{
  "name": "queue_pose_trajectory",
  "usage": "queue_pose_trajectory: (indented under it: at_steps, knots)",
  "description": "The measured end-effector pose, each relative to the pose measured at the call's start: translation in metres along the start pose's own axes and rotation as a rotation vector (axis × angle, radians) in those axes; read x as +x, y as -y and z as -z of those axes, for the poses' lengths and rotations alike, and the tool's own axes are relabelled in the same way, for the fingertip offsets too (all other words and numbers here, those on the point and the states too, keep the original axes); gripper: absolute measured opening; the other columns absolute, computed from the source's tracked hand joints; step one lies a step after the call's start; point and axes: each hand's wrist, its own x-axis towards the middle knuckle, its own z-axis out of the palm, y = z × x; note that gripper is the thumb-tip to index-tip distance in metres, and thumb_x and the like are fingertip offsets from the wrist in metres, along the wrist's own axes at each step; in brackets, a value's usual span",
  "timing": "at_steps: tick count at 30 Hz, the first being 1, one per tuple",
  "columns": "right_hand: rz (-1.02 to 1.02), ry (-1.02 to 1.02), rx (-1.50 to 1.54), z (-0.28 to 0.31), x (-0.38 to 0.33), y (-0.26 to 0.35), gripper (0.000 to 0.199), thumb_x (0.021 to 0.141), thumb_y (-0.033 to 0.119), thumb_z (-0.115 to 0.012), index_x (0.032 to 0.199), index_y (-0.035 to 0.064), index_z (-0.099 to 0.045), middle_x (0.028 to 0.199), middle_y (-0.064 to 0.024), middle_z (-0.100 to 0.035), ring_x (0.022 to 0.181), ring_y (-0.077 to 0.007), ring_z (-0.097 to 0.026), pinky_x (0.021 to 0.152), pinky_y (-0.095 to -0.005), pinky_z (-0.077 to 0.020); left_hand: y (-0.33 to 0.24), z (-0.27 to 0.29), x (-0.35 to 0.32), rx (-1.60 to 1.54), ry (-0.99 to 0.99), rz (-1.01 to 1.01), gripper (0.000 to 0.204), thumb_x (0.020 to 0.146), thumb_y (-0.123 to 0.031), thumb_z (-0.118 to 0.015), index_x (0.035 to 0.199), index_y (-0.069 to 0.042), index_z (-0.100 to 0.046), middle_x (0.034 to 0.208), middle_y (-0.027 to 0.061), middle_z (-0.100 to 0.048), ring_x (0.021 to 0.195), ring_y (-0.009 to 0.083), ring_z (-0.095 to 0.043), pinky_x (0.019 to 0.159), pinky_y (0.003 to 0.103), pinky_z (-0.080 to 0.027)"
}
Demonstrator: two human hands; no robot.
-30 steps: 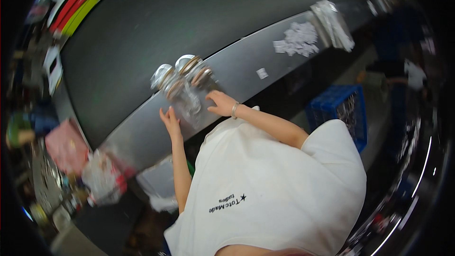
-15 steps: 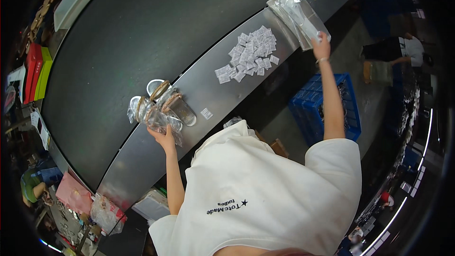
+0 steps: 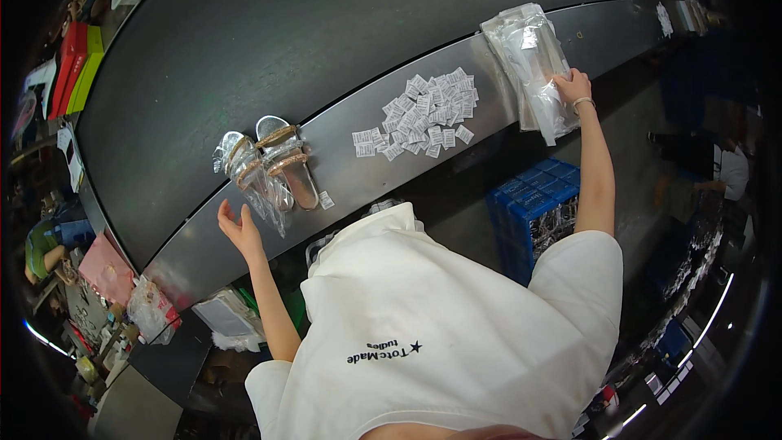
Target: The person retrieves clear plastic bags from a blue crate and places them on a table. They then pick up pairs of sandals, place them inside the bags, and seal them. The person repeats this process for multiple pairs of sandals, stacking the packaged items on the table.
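A pair of flat sandals lies side by side on the metal ledge, with pale soles and braided gold-brown straps. Clear plastic wraps the left sandal point(image 3: 244, 165), its loose end hanging toward me; the right sandal point(image 3: 300, 183) looks mostly bare, with some clear film around its straps. My left hand point(image 3: 239, 230) hovers just in front of the wrapped one, fingers apart and holding nothing. At the right, my right hand point(image 3: 575, 88) pinches the near edge of a stack of clear plastic bags point(image 3: 525, 49). A small printed label point(image 3: 326, 200) lies beside the right sandal.
A loose heap of small white labels point(image 3: 423, 114) covers the middle of the metal ledge point(image 3: 342, 167). Beyond runs a wide dark belt surface point(image 3: 309, 41). Below the ledge stands a blue crate point(image 3: 529, 204). Red and green boxes point(image 3: 73, 69) sit at far left; people work at both sides.
My left hand has let go of the plastic-wrapped sandal and drawn back, opening. The sandals now lie flatter, side by side. My right hand has stayed at the bag stack, its fingers farther over it.
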Motion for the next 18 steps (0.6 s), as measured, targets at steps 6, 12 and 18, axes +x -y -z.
queue_pose_trajectory:
  at_steps: [6,12,18]
  knots:
    - [0.309,0.006,0.577,0.058,-0.070,0.055,0.036,0.074,0.026,-0.071,0.095,0.0008,-0.056,0.075,-0.0095,-0.057,0.069,-0.0167,-0.052,0.065,-0.0289,-0.0428,-0.114,-0.031,-0.039,-0.403,0.249,-0.135,0.037,0.081,-0.011,-0.062,0.116,-0.007,-0.053,0.113,0.0086,-0.054,0.105,0.0191,-0.050,0.089,0.033,-0.040]
    - [0.257,0.563,1.493,0.091,-0.213,0.225,0.030,0.083,0.007,-0.065,0.110,0.0003,-0.053,0.098,-0.0036,-0.062,0.086,-0.0084,-0.057,0.078,-0.0231,-0.0455,-0.182,-0.092,-0.084,-0.636,0.870,-0.125,0.085,0.070,-0.028,-0.076,0.136,-0.005,-0.027,0.122,0.0197,-0.049,0.110,0.0258,-0.051,0.093,0.038,-0.041]
    - [0.730,0.252,1.044,0.070,-0.294,0.349,0.050,0.075,0.017,-0.074,0.115,0.0003,-0.050,0.111,-0.0122,-0.054,0.102,-0.0207,-0.051,0.089,-0.0335,-0.0398,-0.154,-0.027,-0.072,-0.855,0.481,0.015,0.084,0.066,-0.010,-0.074,0.132,-0.004,-0.023,0.110,0.0205,-0.054,0.096,0.0219,-0.059,0.080,0.033,-0.048]
